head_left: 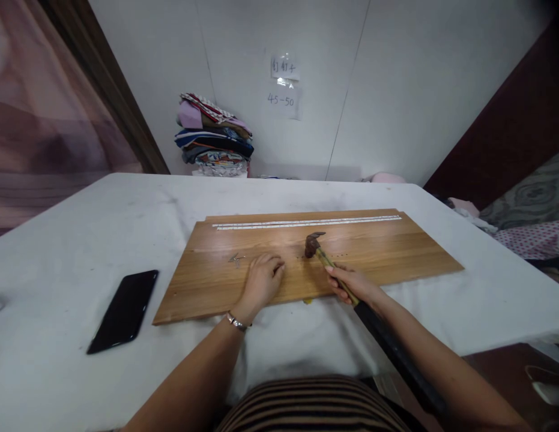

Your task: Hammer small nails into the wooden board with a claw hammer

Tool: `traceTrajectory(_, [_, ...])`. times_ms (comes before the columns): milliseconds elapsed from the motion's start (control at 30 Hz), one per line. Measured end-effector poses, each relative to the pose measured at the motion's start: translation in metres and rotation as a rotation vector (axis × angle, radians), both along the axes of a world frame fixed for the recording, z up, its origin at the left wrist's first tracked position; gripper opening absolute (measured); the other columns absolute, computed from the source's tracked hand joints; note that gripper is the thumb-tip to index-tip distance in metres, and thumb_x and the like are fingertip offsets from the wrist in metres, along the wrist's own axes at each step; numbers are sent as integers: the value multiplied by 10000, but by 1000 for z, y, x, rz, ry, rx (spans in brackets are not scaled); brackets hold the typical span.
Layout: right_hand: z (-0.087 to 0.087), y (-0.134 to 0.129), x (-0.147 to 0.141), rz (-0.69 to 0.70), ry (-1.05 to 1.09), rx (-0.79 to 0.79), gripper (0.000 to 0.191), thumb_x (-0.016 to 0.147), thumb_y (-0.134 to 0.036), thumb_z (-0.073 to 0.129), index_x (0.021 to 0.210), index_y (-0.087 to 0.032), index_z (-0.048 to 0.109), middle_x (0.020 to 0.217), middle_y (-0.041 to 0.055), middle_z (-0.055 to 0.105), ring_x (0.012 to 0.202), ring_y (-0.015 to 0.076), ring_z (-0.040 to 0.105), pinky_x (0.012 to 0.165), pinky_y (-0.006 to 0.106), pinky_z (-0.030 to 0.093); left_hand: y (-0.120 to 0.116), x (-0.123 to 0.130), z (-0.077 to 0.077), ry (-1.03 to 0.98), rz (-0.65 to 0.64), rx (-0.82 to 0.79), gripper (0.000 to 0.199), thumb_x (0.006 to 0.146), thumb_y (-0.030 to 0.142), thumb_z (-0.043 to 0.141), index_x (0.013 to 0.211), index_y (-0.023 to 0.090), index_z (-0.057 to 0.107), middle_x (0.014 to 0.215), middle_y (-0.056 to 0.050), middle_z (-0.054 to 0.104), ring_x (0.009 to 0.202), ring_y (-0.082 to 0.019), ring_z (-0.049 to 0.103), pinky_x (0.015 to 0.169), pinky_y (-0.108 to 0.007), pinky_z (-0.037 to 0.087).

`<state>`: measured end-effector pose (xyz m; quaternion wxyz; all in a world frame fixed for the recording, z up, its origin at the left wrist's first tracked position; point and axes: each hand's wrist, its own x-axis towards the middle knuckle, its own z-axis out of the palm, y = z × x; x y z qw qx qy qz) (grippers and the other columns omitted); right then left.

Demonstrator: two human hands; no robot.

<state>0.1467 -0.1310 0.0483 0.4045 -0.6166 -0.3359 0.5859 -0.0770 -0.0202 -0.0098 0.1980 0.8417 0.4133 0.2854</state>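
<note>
Head view: the right hand (344,284) is gripping the hammer (382,337), its long axis slanting forward-left over the board (396,252); the left hand (261,279) is resting left of the hammer's head, whether its fingers are pinching anything unclear.

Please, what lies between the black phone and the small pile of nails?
Between phone and nails, the head view shows the white table, then the left part of the wooden board.

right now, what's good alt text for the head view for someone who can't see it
The right hand holds a hammer with its head over a board; the left hand rests on the board near nails. A phone lies left of the board on a white table.
</note>
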Motion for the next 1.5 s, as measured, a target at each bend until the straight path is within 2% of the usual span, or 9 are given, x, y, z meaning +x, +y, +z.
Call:
traceTrajectory(233, [4,-2,3,-8,11,37,506,649,-627,748,787,-235,459,524,-109,475,308,41,350,278,184,241,0,0,1,24,-5,-4,163,908,164,584,947,206,737,1112,-64,743,1069,-235,635,1013,-405,452])
traceTrajectory(433, [-5,-1,3,50,-7,30,536,659,-681,726,698,-239,425,433,-111,416,292,50,332,285,188,258,0,0,3,12,-10,10,163,913,181,576,932,217,735,1103,-59,744,1057,-232,642,1009,-411,460])
traceTrajectory(733, [0,-3,5,27,10,50,472,702,-621,722,782,-237,460,513,-106,461,312,46,341,281,189,244,1,-1,0,22,-10,17,153,904,170,590,939,204,735,1099,-65,742,1057,-237,635,1003,-408,460])
traceTrajectory(1000, [-7,-2,2,28,12,27,471,696,-618,723,775,-234,462,509,-110,457,304,42,332,283,190,255,1,-1,1,22,-18,9,153,913,166,587,947,188,735,1090,-71,745,1057,-241,637,1004,-414,456])
traceTrajectory(1300, [3,-1,3,13,7,54,504,662,-618,751,766,-239,435,541,-112,474,311,38,348,279,186,245,0,-1,2,32,-16,6,161,911,171,576,937,199,732,1096,-69,741,1064,-240,635,1004,-411,458])
traceTrajectory(1500, [-3,0,2,45,-14,15,485,686,-636,718,744,-229,461,466,-111,426,309,46,337,294,188,252,0,-1,3,24,-17,-12,173,910,176,568,948,208,733,1091,-68,739,1070,-239,632,1005,-415,460])
